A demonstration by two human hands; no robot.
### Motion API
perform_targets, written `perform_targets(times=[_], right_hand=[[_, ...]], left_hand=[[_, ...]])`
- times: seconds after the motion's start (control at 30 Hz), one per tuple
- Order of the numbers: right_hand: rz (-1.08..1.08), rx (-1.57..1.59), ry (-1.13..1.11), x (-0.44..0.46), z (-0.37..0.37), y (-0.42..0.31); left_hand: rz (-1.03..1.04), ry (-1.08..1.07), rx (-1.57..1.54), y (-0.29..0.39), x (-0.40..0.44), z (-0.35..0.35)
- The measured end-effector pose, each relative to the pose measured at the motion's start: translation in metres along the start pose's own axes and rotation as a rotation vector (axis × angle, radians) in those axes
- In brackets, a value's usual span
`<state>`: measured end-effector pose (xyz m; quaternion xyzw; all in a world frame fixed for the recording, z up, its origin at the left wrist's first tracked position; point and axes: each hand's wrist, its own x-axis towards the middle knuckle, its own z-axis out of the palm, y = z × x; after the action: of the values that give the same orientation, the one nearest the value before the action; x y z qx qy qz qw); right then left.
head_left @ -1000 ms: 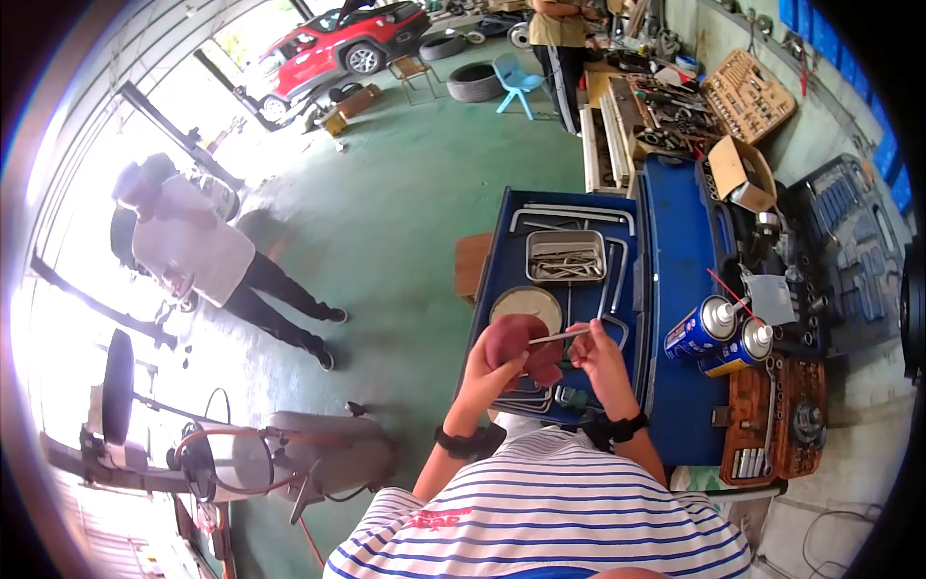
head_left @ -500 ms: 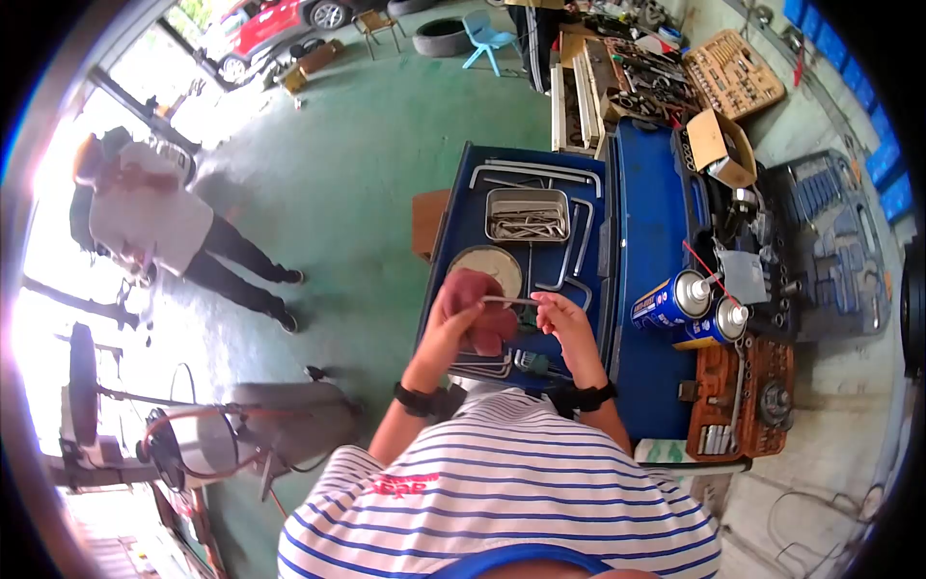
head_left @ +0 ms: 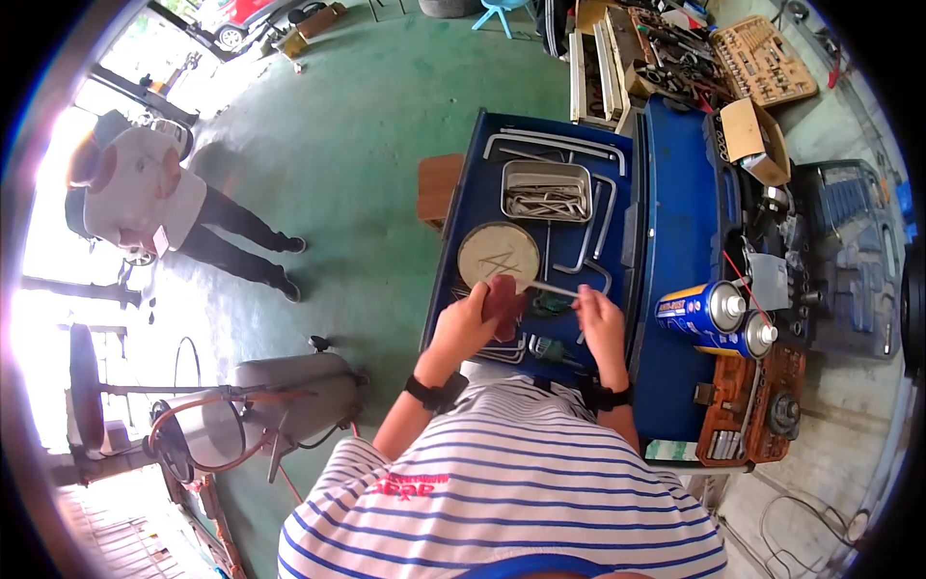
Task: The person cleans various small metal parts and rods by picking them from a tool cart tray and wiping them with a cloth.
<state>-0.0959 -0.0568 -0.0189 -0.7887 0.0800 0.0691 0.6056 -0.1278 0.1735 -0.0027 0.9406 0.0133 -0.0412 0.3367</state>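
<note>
My left hand [head_left: 461, 326] is closed on a folded reddish-brown cloth [head_left: 503, 309]. My right hand [head_left: 600, 323] pinches one end of a thin metal hex key [head_left: 554, 289], which slants from the fingers toward the top of the cloth. Whether the cloth wraps the key's far end, I cannot tell. Both hands are above an open blue drawer [head_left: 467, 205]. Just beyond the cloth is a round tin [head_left: 497, 253] with a few small keys on it. Further back sits a rectangular metal tray [head_left: 546, 164] of hex keys, with large L-shaped keys [head_left: 605, 217] beside it.
Right of the drawer, a blue cabinet top [head_left: 681, 193] carries spray cans [head_left: 702, 307], an open cardboard box [head_left: 757, 140] and an orange socket case [head_left: 728, 405]. At left stands another person [head_left: 159, 198], near a grey tank [head_left: 294, 391]. A brown stool [head_left: 439, 188] is behind the drawer.
The hex key has gone from nearly level to slanted, and my right hand sits lower relative to the cloth. The cloth looks more bunched. The whole view has shifted slightly.
</note>
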Motion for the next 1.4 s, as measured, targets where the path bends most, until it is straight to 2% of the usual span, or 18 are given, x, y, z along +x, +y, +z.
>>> perform_targets(times=[0.07, 0.17, 0.33, 0.4, 0.43, 0.53, 0.67, 0.8, 0.9, 0.97, 1.07, 1.1, 1.13, 1.17, 1.23, 1.27, 1.33, 1.4], right_hand=[[0.066, 0.109, 0.093, 0.003, -0.002, 0.012], [0.095, 0.335, 0.077, 0.007, 0.001, 0.026], [0.101, 0.367, 0.010, 0.018, 0.009, 0.023], [0.129, 0.293, -0.018, 0.020, 0.013, 0.024], [0.155, 0.320, -0.012, 0.022, 0.017, 0.025], [0.147, 0.323, -0.030, 0.023, 0.034, 0.018], [-0.172, -0.086, -0.008, 0.059, 0.047, 0.012], [-0.423, -0.495, 0.146, 0.136, 0.060, 0.009], [-0.415, -0.531, 0.166, 0.203, 0.069, 0.043], [-0.370, -0.632, -0.007, 0.237, 0.066, 0.068], [-0.385, -0.648, -0.105, 0.250, 0.062, 0.074], [-0.283, -0.796, -0.246, 0.263, 0.055, 0.082], [-0.282, -0.798, -0.244, 0.251, 0.059, 0.065], [-0.212, -0.920, -0.103, 0.240, 0.063, 0.046], [-0.504, -1.001, 0.182, 0.223, 0.078, -0.026], [-0.858, -0.947, 0.310, 0.216, 0.085, -0.065], [-1.223, -0.623, 0.397, 0.175, 0.103, -0.171], [-1.575, -0.518, 0.322, 0.157, 0.094, -0.214]], left_hand=[[-0.060, 0.021, -0.054, 0.000, -0.003, -0.003], [-0.129, 0.075, -0.049, -0.031, -0.007, 0.009], [-0.133, -0.001, 0.160, -0.092, -0.025, 0.027], [-0.100, -0.169, 0.240, -0.113, -0.029, 0.031], [0.060, -0.154, 0.244, -0.118, -0.032, 0.032], [0.178, -0.166, 0.228, -0.123, -0.030, 0.034], [0.162, -0.241, 0.178, -0.129, -0.018, 0.028], [0.183, -0.273, 0.125, -0.145, -0.016, 0.029], [0.207, -0.199, 0.043, -0.149, -0.017, 0.030], [0.244, -0.200, 0.031, -0.153, -0.015, 0.030], [0.273, -0.248, 0.027, -0.151, -0.014, 0.024], [0.275, -0.249, 0.024, -0.151, -0.016, 0.025], [0.269, -0.248, 0.001, -0.152, -0.017, 0.025], [0.267, -0.246, -0.018, -0.153, -0.016, 0.024], [0.277, -0.265, -0.013, -0.157, -0.016, 0.019], [0.273, -0.294, -0.016, -0.158, -0.015, 0.018], [0.243, -0.325, -0.071, -0.161, -0.018, 0.014], [0.186, -0.327, -0.132, -0.161, -0.016, 0.009]])
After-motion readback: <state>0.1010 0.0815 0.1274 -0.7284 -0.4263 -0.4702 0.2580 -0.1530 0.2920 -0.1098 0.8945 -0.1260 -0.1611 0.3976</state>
